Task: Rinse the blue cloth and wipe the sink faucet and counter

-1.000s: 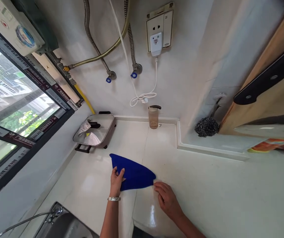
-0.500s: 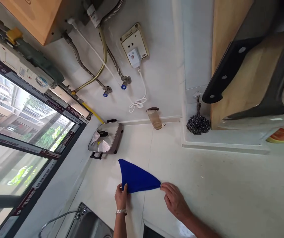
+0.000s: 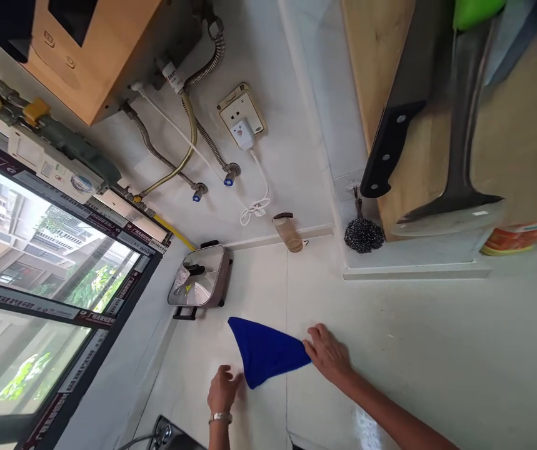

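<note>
A blue cloth (image 3: 271,353), folded to a rough triangle, lies on the pale countertop. My left hand (image 3: 222,392), wearing a silvery bracelet, is beside the cloth's lower left corner, with thumb and bent fingers apart and nothing held between them. At the cloth's right-hand end, my right hand (image 3: 330,356) has its fingertips closed on the narrow edge; the underside of that grip is hidden.
An electric pan (image 3: 200,275) with a glass lid stands at the back left. Against the wall is a brownish clear cup (image 3: 289,234). A steel scrubber (image 3: 364,235), knife (image 3: 392,147) and spatula (image 3: 460,137) hang right. The sink (image 3: 179,435) shows at lower left.
My left hand has let go of the cloth's lower edge and moved slightly left and down. The right hand stays at the cloth's right end. The camera view has shifted.
</note>
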Tool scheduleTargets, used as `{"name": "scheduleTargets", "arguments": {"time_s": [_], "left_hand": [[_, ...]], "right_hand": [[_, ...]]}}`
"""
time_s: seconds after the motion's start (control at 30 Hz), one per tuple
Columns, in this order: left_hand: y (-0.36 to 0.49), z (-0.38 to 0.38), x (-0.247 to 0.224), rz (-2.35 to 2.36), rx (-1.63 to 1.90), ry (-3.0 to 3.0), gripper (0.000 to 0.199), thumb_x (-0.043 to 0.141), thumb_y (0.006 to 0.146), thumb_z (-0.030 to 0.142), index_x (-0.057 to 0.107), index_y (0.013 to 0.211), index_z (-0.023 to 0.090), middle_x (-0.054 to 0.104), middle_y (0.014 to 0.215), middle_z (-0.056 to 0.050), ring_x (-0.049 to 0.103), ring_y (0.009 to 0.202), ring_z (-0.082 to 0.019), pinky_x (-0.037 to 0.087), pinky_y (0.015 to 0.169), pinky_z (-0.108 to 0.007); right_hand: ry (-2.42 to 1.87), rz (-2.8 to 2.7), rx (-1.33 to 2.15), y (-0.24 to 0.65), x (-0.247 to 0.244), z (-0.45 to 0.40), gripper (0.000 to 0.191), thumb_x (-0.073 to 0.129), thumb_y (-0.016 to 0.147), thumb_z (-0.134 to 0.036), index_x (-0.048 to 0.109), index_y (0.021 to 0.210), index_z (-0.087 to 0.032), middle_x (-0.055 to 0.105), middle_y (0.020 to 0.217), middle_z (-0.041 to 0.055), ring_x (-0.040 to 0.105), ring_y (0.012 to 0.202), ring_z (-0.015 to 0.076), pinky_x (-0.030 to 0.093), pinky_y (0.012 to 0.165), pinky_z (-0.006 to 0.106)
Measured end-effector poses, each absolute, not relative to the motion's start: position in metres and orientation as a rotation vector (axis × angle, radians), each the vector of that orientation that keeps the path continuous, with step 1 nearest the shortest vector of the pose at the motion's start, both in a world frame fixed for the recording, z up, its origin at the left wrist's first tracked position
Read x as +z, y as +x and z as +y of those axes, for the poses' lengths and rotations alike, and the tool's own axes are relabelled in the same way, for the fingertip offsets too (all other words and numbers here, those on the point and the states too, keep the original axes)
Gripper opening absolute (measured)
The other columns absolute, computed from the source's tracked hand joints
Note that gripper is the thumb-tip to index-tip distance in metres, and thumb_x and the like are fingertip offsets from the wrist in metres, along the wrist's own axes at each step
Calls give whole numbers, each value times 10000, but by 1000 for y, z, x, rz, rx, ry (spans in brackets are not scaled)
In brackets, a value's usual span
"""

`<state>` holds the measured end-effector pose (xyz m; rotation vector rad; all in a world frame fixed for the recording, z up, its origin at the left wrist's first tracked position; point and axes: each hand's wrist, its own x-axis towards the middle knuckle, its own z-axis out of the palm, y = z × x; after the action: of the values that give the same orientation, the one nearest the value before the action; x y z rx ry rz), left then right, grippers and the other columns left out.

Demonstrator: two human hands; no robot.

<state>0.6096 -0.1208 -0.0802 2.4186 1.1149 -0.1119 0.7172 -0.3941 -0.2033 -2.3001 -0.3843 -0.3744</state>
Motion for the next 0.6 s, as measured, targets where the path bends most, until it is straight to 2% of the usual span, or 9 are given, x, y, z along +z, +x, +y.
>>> {"name": "scheduleTargets", "arguments": {"time_s": [0.07,0.13,0.27,0.33,0.43,0.5,0.6], "left_hand": [[611,-124,-80,1020,32,2459,363,538,886,426,549,1185,220,720,1167,-116,679,1110,-234,563,913,-387],[615,-135,-87,780,165,2483,430,432,935,448,500,1304,237,659,1314,-111,619,1230,-213,518,1027,-387],[621,-163,-116,267,217,2648,546,446,931,444,455,1431,224,467,1539,-109,369,1462,-257,310,1221,-502],[617,-171,-132,228,139,2715,631,445,936,445,343,1507,198,338,1610,-128,253,1508,-269,256,1237,-540],[603,-183,-154,127,5,2779,703,462,932,453,246,1546,186,234,1640,-154,191,1521,-282,258,1230,-556],[592,-194,-167,-41,-19,2832,668,461,938,382,235,1549,233,198,1650,-130,165,1525,-287,234,1228,-595],[581,-217,-178,-213,25,2877,690,463,923,261,185,1552,308,145,1660,-85,156,1525,-299,211,1210,-668]], "right_hand": [[-2319,-394,-387,717,-204,-384,256,410,967,-379,592,904,-211,598,901,73,563,786,196,428,592,300],[-2300,-401,-395,713,-208,-372,281,401,966,-381,584,852,-200,585,856,78,540,760,196,415,621,312],[-2283,-433,-373,708,-215,-359,314,371,967,-366,578,806,-194,605,807,89,554,731,206,419,664,341],[-2277,-440,-353,710,-217,-365,331,345,975,-372,559,789,-203,612,771,71,564,695,193,420,653,330],[-2290,-392,-328,713,-218,-397,349,319,981,-417,518,773,-220,602,701,35,571,640,179,410,612,311],[-2288,-308,-235,709,-220,-429,339,344,965,-458,494,762,-231,592,656,14,569,607,179,396,581,306],[-2178,-142,84,689,-223,-478,342,426,907,-535,474,734,-243,593,632,-10,571,574,176,387,534,298]]}}
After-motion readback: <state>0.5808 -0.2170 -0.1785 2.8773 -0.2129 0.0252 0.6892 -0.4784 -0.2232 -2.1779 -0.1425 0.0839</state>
